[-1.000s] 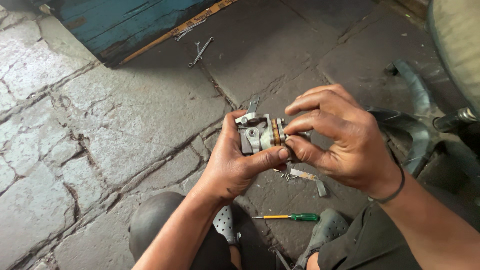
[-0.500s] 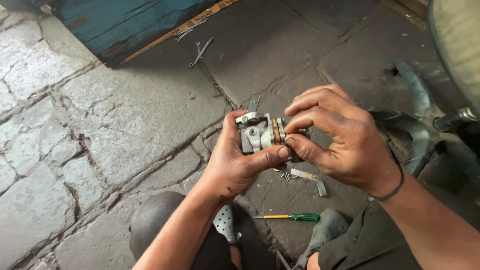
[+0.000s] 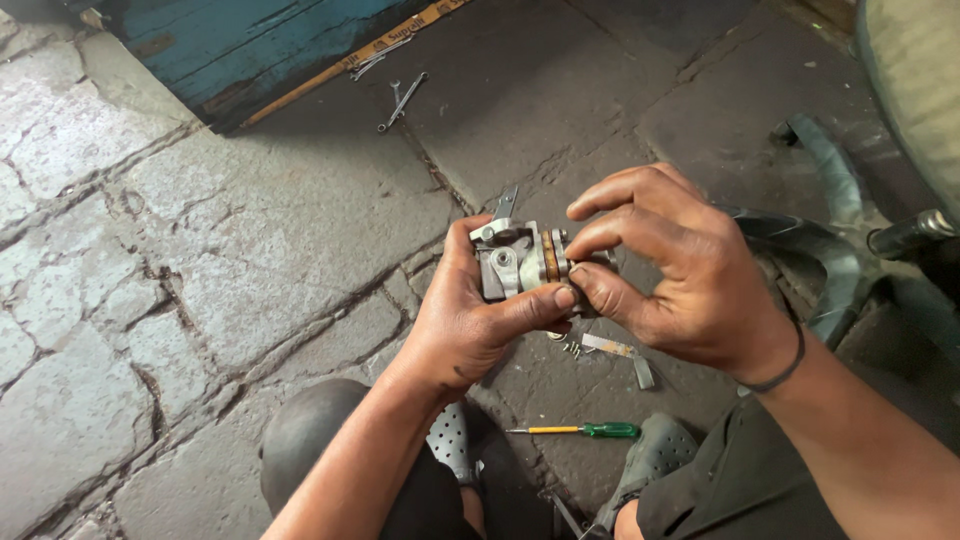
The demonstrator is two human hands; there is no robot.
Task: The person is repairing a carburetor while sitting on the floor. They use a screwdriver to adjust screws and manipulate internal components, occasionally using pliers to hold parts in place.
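Stone-paved floor (image 3: 200,290), cracked; green-handled screwdriver (image 3: 580,430) lying below my fingers, spanners (image 3: 395,100) well beyond them. Small metal carburettor (image 3: 525,262): cupped in my left hand (image 3: 470,320), thumb clamped across. My right hand (image 3: 680,285) pinches its right end; nothing has shifted over the last second, so fitting continues.

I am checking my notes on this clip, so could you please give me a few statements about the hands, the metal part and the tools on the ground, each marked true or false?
1. Both hands hold the small metal part. True: the left hand grips it from below and the right hand pinches its right side.
2. The screwdriver is in the right hand. False: it lies on the stone floor near the shoes.
3. The screwdriver has a green handle. True.
4. The wrenches lie next to the screwdriver. False: they lie far off, near the blue board.
5. The right wrist is bare. False: it wears a dark band.
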